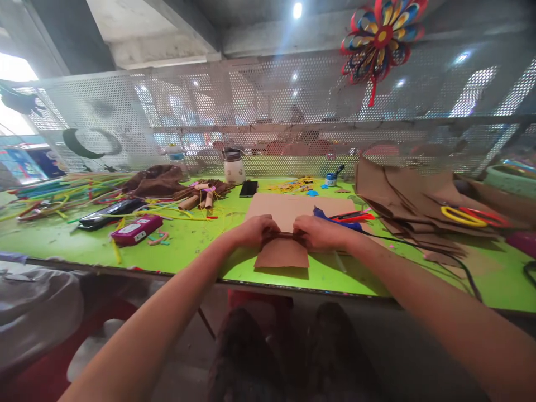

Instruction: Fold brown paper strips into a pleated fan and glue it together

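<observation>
A small piece of brown paper (281, 254) lies near the front edge of the green table, its far edge rolled or folded. My left hand (260, 230) pinches the left end of that fold with curled fingers. At the right end, my right hand (312, 230) grips the same fold, fingers closed. Beneath and beyond both hands is a flat brown sheet (278, 206). Just right of my right hand, a blue glue gun (339, 220) with a black cord rests beside a red-handled tool (355, 215).
Stacked brown paper (410, 195) and yellow-handled scissors (464, 216) lie on the right. A phone (248, 188), a jar (233, 167) and paper rolls (190, 202) stand or lie farther back. On the left are a purple box (137, 229), a black case (109, 213) and coloured strips.
</observation>
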{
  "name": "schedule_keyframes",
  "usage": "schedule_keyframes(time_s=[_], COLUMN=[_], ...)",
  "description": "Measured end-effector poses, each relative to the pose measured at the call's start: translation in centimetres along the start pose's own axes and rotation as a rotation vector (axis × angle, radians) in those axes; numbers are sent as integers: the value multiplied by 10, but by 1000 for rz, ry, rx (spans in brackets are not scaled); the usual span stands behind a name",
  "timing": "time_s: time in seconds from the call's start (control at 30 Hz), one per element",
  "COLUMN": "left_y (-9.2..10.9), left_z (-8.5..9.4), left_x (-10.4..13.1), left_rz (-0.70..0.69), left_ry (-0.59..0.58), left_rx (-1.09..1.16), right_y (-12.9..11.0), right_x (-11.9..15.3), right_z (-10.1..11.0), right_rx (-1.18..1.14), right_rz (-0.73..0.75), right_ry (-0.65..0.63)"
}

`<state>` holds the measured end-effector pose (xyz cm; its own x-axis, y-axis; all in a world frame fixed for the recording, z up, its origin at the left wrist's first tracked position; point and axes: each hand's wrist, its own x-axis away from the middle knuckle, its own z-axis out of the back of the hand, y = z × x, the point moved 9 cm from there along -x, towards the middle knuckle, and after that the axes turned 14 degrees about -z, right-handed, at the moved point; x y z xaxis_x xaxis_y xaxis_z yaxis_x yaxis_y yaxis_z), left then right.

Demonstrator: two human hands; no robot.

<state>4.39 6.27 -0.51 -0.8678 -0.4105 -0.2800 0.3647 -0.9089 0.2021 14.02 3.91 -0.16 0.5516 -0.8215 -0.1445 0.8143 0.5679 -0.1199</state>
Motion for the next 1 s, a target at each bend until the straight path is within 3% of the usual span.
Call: schedule_keyframes(time_s=[0.37,0.8,1.0], left_y=[8,15,17], left_z=[4,5,16], left_x=[3,-2,-6], left_rz=[23,80,108], left_ry=[-50,6,-20], left_rx=[46,-42,19], right_y=[-11,-15,-27], right_x=[11,8,12], right_z=[9,2,13], right_rx=[40,216,241], right_rz=[5,-42,9], right_ry=[40,135,211])
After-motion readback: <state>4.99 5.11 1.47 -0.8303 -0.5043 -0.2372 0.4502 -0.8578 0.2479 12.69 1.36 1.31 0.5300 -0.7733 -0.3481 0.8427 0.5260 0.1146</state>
